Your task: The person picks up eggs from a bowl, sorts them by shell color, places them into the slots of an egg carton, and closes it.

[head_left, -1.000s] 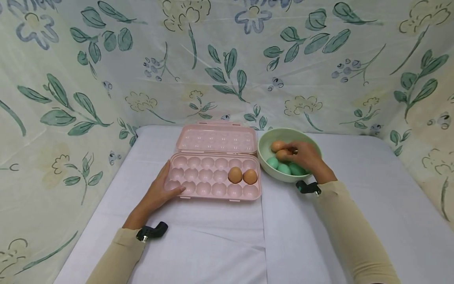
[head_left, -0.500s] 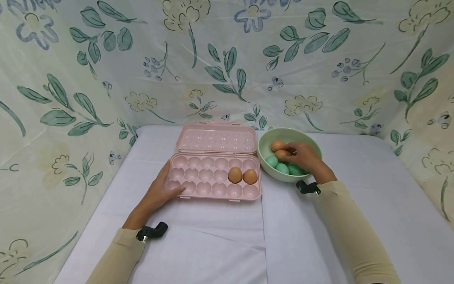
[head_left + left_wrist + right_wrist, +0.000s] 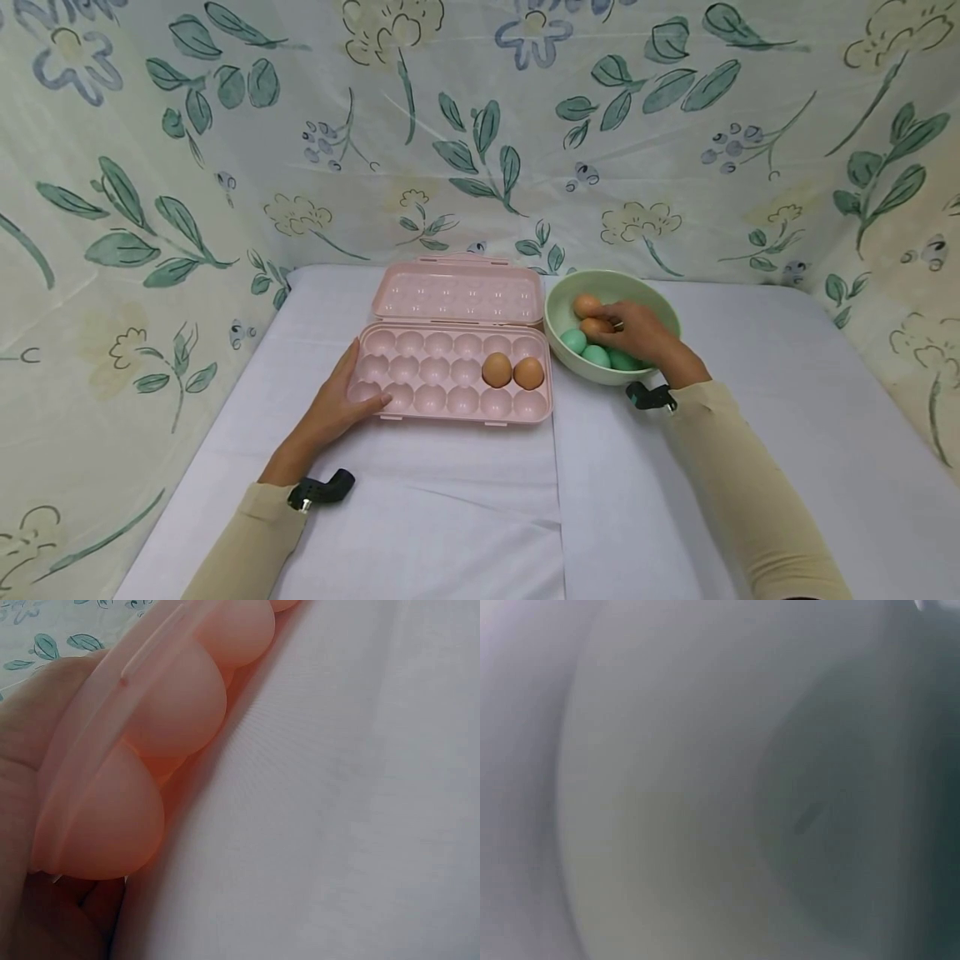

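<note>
Gripping the pink carton (image 3: 435,369), left hand (image 3: 335,408); right hand (image 3: 639,332) apparently pinching a brown egg (image 3: 592,327) inside the bowl (image 3: 624,284)

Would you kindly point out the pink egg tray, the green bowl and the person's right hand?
Pink egg tray (image 3: 435,369), head view: an unfilled cup in the middle row.
Green bowl (image 3: 621,288), head view: the inner wall on its far side.
Right hand (image 3: 637,327), head view: the back of the hand.

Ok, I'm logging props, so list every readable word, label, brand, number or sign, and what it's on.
None: no readable text on carton, bowl or eggs; the backdrop bears only a plant print.
In the blurred right wrist view, a small dark mark can't be made out.
</note>
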{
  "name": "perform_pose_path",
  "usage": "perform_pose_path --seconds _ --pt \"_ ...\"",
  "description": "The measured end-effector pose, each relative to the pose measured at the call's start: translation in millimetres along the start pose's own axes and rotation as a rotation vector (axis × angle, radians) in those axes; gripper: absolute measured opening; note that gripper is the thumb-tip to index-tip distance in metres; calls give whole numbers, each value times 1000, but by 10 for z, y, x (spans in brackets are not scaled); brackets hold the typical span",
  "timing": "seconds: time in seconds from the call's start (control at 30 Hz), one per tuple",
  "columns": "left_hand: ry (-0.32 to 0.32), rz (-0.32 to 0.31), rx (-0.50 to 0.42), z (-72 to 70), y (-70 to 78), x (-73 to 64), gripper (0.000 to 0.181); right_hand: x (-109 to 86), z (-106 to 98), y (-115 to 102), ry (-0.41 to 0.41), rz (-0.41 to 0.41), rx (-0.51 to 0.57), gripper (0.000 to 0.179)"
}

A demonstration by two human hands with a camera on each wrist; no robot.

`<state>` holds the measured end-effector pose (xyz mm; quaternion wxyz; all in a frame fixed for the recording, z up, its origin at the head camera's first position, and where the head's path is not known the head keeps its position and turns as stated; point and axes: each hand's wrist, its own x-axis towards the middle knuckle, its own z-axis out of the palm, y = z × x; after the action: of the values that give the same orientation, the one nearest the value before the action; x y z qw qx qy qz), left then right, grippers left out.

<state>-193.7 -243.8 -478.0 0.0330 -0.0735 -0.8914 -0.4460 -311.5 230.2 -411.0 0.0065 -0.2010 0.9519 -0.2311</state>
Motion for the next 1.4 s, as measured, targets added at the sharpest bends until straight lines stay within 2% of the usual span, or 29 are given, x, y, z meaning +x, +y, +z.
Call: perform_pose_path --seconds 0.33,0.8,0.97,1.3,1.4 --pt "0 -3 6 -2 0 -3 116 6 17 10 -20 46 27 46" --pt "1 -3 1 6 -4 -7 116 -16 21 19 16 33 75 46" --pt "6 0 1 4 11 -16 115 -25 0 13 51 28 123 45" --pt "6 10 -5 0 -6 -12 115 -30 -53 -16 131 5 143 46" --pt "3 3 -3 7 -7 -15 115 -51 -63 -21 163 22 149 46"
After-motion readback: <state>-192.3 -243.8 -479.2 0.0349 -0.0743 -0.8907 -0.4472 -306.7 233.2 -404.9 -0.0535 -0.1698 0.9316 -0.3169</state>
